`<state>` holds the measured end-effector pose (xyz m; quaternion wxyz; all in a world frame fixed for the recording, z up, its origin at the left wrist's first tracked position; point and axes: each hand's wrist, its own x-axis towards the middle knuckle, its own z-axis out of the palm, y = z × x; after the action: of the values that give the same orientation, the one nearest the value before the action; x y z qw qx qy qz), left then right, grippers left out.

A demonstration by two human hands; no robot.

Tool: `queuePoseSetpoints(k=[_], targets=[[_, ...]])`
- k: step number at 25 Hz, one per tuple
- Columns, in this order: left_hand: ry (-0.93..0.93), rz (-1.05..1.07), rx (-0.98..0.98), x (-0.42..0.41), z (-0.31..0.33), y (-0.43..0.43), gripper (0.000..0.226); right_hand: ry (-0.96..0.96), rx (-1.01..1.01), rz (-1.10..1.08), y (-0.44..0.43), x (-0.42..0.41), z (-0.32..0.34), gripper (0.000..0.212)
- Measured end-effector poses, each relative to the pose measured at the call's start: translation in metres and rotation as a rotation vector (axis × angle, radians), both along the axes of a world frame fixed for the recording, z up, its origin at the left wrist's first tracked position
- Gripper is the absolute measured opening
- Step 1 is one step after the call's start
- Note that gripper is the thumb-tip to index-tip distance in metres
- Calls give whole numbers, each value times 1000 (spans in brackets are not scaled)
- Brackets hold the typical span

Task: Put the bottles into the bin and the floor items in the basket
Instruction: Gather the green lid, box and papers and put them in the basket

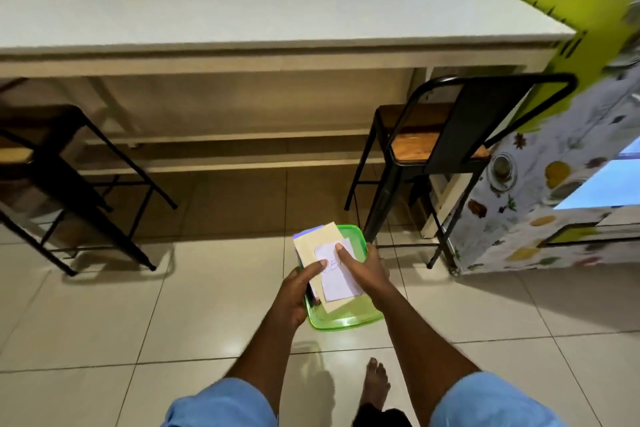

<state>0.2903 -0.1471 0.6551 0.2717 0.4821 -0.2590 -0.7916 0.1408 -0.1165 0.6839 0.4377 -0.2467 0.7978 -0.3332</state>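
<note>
**Both hands carry a loaded tray over open floor, before the table**

The green tray (341,321) is held level above the tiled floor (104,322), in front of the person. It carries a beige envelope (317,239) with a white sheet (337,279) on top. The left hand (296,291) grasps the tray's left rim, fingers curled beneath and thumb pressed on the papers. The right hand (369,269) grasps the right rim in the same way, its thumb on the white sheet.

The floor lies open to the left foreground and in the gap between the two seats. The long edge of the white table (242,10) bounds the room ahead, with a low rail beneath it. A black chair (450,135) stands just right of the tray's far corner, its legs splayed outward. A black stool (62,163) flanks the left. A patterned cabinet (519,218) closes the right side. A bare foot (375,385) stands below the tray.
</note>
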Motion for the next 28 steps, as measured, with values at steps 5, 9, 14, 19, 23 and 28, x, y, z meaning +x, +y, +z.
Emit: queuePoseSetpoints(k=[5,9,14,19,23,28], targets=[[39,39,-9,25,62,15,34,-100,-43,66,16,17,61,101],[-1,148,-48,41,101,21,35,-98,-55,160,14,31,95,107],[-25,393,-163,54,142,34,42,-37,-117,302,12,51,131,114],[6,510,-204,55,165,51,88,-21,-186,340,17,53,153,111],[11,545,-242,76,172,67,79,-23,-210,396,28,73,166,107],[21,649,-292,140,177,83,58,39,-246,517,30,143,181,102]])
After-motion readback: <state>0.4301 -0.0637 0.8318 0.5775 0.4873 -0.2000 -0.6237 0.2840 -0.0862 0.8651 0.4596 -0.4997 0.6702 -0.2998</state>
